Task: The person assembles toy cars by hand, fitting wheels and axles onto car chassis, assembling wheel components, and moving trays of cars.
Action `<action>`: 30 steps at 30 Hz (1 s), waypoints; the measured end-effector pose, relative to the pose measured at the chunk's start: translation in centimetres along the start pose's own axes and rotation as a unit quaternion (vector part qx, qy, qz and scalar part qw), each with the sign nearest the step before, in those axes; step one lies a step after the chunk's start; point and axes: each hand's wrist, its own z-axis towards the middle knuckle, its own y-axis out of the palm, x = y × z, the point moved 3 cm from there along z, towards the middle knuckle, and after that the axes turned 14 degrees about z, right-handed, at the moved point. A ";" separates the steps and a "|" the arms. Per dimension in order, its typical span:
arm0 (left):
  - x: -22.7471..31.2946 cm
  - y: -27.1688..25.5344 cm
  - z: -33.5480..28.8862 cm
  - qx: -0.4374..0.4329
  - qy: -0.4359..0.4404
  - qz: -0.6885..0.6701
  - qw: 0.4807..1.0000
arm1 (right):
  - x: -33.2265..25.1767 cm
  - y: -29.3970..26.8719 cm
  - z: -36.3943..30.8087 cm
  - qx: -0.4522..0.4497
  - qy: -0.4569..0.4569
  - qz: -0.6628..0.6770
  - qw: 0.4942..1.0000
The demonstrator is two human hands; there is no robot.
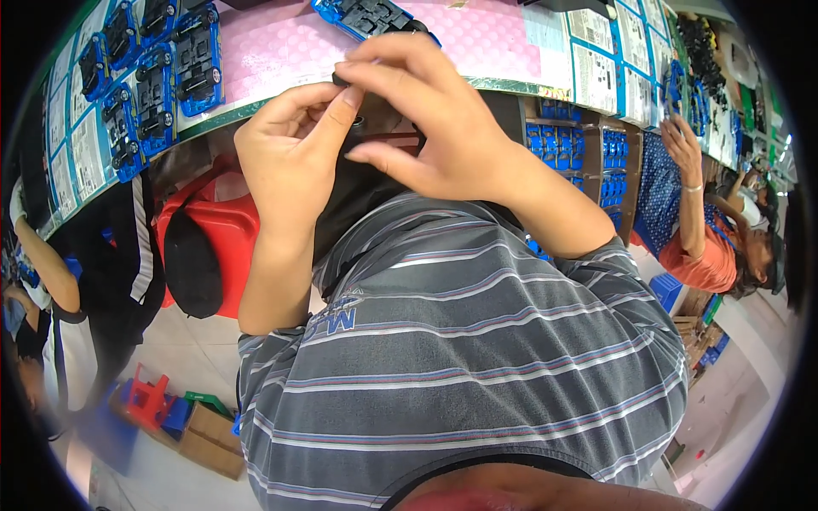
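Note:
Above the near edge of the workbench, my left hand pinches a small black piece between thumb and fingers. Its exact kind is too small to tell. My right hand reaches over from the right, its fingertips resting at the piece and the left thumb tip. The right thumb stands well apart from its fingers. Just beyond both hands, a blue toy car lies with its black underside up on the pink bubble-patterned mat, partly cut off by the picture's edge.
Several upturned blue toy cars stand at the bench's left. A red plastic stool is below them. Racks of blue parts sit under the bench at right. A co-worker works farther right; another person's arm shows at far left.

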 end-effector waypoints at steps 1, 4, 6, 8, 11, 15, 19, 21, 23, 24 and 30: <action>-0.2 0.0 0.2 -0.017 -0.027 -0.033 0.999 | 0.1 0.0 0.0 0.001 -0.001 0.000 1.000; -0.7 0.3 0.1 -0.029 -0.042 -0.058 0.997 | 0.6 0.2 0.0 -0.032 -0.003 -0.066 0.997; -0.9 0.4 0.3 -0.026 -0.035 -0.070 0.997 | 0.9 -0.3 0.4 -0.010 0.021 -0.077 0.997; -1.8 -0.2 0.9 0.012 -0.027 -0.019 0.999 | 2.1 -1.5 1.3 0.046 0.015 -0.125 0.991; -3.2 -0.7 2.0 0.025 -0.049 -0.061 0.997 | 2.0 -2.4 4.3 0.100 0.128 -0.149 0.975; -4.8 -0.4 2.6 -0.007 -0.088 -0.069 0.994 | 4.2 -0.8 5.8 0.100 0.128 -0.213 0.964; -4.5 -0.1 2.2 -0.006 -0.077 -0.057 0.995 | 4.7 0.1 6.3 0.098 0.089 -0.279 0.951; -4.7 -0.3 2.2 -0.005 -0.077 -0.047 0.996 | 4.5 0.2 6.8 0.080 0.147 -0.274 0.947; -4.9 -0.5 2.2 -0.013 -0.064 -0.045 0.997 | 4.1 0.5 6.7 0.066 0.150 -0.269 0.949; -4.9 -0.5 2.2 -0.012 -0.065 -0.046 0.997 | 3.9 0.4 6.6 0.057 0.152 -0.269 0.949; -4.6 -0.1 2.0 -0.005 -0.032 -0.015 0.999 | 3.5 -1.0 3.6 0.067 0.094 -0.284 0.952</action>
